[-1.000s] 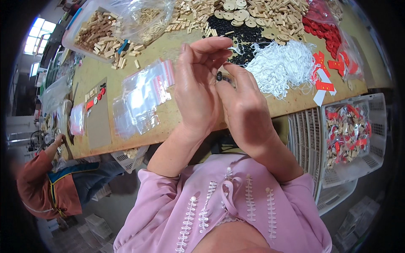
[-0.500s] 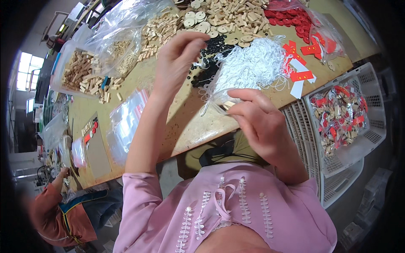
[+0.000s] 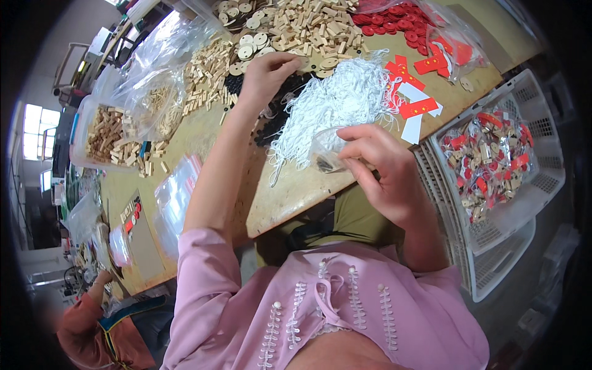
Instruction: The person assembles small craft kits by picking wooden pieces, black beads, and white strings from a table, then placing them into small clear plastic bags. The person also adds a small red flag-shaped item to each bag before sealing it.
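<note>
My left hand (image 3: 266,79) reaches over the far part of the table, its fingertips pinched together beside some pale wooden discs (image 3: 328,63). What lies between those fingertips is too small to make out. Nearer to me, my right hand (image 3: 387,166) is closed on the edge of a small clear plastic bag (image 3: 328,151). Small dark pieces show through the bag's lower part. Just beyond it spreads a heap of white string (image 3: 345,92). Black beads (image 3: 271,128) lie scattered between the string and my left forearm.
Wooden blocks (image 3: 314,28) and red discs (image 3: 394,24) are heaped at the back. Red flag cards (image 3: 418,108) lie right of the string. A white crate (image 3: 542,123) of filled bags stands at right. Flat plastic bags (image 3: 176,191) lie left. Another person's sleeve (image 3: 83,317) shows lower left.
The view has shifted, so the table appears further left. My left hand has moved rightward over the table toward the wooden discs. My right hand still holds the bag, now with dark pieces visible.
</note>
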Demonstrator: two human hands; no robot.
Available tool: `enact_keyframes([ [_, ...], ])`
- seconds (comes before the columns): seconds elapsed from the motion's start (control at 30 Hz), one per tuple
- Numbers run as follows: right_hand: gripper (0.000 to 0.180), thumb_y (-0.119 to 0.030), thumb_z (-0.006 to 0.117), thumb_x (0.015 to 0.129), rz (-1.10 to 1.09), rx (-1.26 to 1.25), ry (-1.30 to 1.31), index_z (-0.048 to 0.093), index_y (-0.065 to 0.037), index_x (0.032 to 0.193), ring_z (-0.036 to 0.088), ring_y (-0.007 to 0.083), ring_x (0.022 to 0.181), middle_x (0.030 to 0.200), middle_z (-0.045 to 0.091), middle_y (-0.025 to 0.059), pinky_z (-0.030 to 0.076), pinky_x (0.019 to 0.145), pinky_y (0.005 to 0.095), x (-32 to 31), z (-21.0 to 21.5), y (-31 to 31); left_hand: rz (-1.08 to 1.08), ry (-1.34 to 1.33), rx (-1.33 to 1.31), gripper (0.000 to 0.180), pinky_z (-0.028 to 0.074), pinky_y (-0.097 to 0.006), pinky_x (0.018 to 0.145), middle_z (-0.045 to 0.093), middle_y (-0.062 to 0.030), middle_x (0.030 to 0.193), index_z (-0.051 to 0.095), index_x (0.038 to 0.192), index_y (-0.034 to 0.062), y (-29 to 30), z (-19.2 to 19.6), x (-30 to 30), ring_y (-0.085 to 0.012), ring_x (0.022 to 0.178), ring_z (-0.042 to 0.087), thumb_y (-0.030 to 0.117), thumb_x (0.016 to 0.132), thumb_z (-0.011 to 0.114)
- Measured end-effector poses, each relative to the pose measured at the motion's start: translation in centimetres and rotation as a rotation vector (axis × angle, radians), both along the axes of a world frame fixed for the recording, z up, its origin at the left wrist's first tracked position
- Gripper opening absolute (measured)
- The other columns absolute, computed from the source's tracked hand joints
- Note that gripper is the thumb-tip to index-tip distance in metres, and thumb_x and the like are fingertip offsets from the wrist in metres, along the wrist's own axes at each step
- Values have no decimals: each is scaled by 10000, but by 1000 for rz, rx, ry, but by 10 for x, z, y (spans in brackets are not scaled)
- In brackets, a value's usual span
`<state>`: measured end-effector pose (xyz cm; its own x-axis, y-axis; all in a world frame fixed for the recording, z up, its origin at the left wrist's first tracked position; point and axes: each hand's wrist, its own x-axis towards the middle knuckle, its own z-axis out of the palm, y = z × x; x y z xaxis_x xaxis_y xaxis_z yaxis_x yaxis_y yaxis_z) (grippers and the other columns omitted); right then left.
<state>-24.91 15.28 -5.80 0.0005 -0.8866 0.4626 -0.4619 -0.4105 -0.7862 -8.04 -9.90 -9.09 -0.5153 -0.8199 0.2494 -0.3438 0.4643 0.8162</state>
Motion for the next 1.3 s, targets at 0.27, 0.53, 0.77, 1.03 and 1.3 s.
enact_keyframes([
  [0.27,130,46,706,859,15,-90,138,687,-22,968,702,285,973,1180,676,131,559,812,350,-2,15,-20,-297,25,-265,139,537,-275,743,699,-34,896,674,979,45,122,71,18,-106,806,642,74,901,785],
  [0.53,160,76,689,861,29,47,7,663,12,1005,668,365,1041,1198,642,188,544,870,402,1,11,-8,57,-164,-168,221,556,-317,707,736,-113,869,708,1112,-2,18,28,0,-178,748,691,139,942,692],
  [0.77,157,89,689,870,24,46,-31,681,-14,988,692,285,1010,1229,657,152,549,843,349,2,8,-7,151,-592,-370,438,570,-391,794,752,-135,941,725,1112,43,-64,-22,-54,-297,856,728,385,850,802],
  [1.03,149,96,689,864,26,49,-28,670,3,980,692,295,1007,1218,654,153,549,833,355,-7,2,-7,-47,-602,-157,356,572,-356,834,769,-116,982,742,1098,35,-87,-16,-53,-239,902,738,261,832,812],
  [1.3,144,89,683,863,15,51,15,670,-6,970,695,302,994,1200,668,155,550,821,359,-6,6,-8,-37,-405,-29,283,565,-298,811,766,-56,929,773,1057,39,-71,-5,-33,-161,853,706,225,849,817],
])
